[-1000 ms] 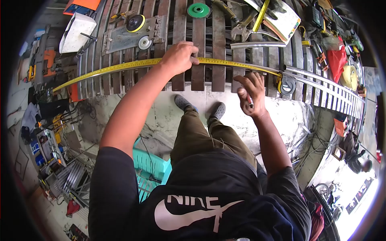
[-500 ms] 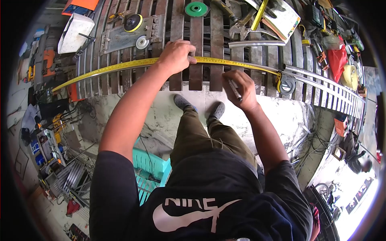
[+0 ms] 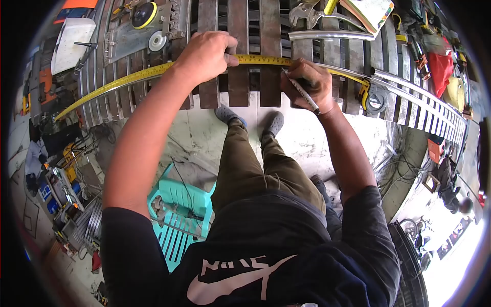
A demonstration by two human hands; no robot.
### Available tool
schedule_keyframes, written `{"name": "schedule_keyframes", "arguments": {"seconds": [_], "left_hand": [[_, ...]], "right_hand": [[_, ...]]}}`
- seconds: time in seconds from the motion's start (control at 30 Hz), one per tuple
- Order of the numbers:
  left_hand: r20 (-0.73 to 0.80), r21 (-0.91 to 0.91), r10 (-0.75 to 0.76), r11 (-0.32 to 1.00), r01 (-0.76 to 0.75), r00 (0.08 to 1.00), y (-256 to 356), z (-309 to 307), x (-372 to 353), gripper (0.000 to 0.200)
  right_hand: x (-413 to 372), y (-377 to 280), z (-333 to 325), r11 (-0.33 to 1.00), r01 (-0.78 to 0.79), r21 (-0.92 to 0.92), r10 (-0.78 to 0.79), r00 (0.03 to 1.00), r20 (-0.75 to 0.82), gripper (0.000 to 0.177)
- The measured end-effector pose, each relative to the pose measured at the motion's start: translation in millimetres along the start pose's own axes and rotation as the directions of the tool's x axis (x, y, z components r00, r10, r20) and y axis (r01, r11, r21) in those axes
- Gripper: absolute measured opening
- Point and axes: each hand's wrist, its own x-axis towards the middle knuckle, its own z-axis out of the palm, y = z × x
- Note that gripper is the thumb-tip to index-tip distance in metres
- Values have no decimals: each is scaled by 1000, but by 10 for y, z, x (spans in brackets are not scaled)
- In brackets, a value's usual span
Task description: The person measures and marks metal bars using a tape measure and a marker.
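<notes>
A yellow tape measure blade runs across the slatted metal bench along a thin metal tube. Its black and yellow case rests toward the bench's right side. My left hand is closed over the blade and tube, thumb and fingers pinching them near the middle. In my right hand is a marker pen, its tip pointing up-left just below the blade. The fingers of that hand touch the blade's near edge.
The slatted bench carries a short metal tube, an adjustable wrench, a sanding disc and a notebook. More tubes lie right. A turquoise plastic chair stands at left below the bench.
My right hand has moved up to the tape blade, bringing the marker's tip close to it. My left hand keeps its grip. The view has shifted, so the bench sits higher in the picture.
</notes>
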Motion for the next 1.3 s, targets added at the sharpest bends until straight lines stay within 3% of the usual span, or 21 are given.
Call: {"name": "schedule_keyframes", "arguments": {"seconds": [0.5,0.6,0.7,1.03,1.2,1.3], "left_hand": [[61,10,-58,998,57,996,-9,-14,56,23],[-6,17,16,1000,-16,1000,-46,39,42,22],[71,-55,-72,996,76,995,-30,12,61,22],[-151,-194,107,972,-136,983,188,278,173,22],[-69,-175,23,984,-35,997,229,259,197,20],[-140,-94,92,990,-106,986,241,285,171,19]], "right_hand": [[-56,65,59,993,17,-113,-22,999,-41,33],[-41,63,73,996,24,-88,-31,997,-72,32],[-48,70,80,997,22,-70,-28,996,-82,31],[9,51,69,1000,7,-17,-9,991,-134,31],[-6,54,97,998,5,-55,-14,987,-158,37],[-10,48,115,997,22,-74,-35,983,-182,37]]}}
